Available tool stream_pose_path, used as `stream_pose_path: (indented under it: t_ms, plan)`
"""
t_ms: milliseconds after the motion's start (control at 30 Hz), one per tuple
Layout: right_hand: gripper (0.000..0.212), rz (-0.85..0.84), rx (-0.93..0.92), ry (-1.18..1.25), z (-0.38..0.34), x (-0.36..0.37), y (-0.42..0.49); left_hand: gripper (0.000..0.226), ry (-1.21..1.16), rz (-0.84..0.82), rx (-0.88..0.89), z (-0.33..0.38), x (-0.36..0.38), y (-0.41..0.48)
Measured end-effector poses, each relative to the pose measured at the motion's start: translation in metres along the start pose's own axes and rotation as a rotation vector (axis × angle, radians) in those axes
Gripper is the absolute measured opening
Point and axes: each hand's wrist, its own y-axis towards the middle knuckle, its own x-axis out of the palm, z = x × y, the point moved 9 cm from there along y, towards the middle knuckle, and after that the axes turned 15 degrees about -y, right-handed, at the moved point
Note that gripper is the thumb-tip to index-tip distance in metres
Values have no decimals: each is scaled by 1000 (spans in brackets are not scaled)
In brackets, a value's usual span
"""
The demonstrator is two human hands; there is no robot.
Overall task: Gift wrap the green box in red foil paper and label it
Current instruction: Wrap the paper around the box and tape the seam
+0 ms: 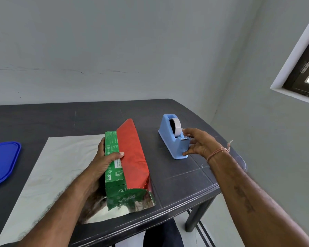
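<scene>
Red foil (132,154) laps the green box (112,142) the left grip (103,162) clasps; spread right grip (200,143) touches blue dispenser (168,133).

Glossy red foil paper (132,154) with mirror-bright silver underside, printed green cardboard box (112,147), smooth pale-blue plastic tape dispenser (169,138), matt dark scuffed surface (61,118), shiny blue plastic lid (2,161), thin thread bracelet (218,152).
</scene>
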Motion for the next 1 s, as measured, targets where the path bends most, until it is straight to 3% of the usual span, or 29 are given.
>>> stream_pose_path:
  t_ms: [167,467,767,1000]
  plan:
    - [29,33,-84,66,4,1,-5,103,7,3,-3,0,0,1]
    - [12,9,-138,143,15,10,-8,102,20,-10,-2,2,1,-2]
    - [44,24,-182,209,32,12,5,101,29,-6,1,3,1,-3]
    - [47,17,-192,226,44,11,11,98,19,0,2,2,1,-2]
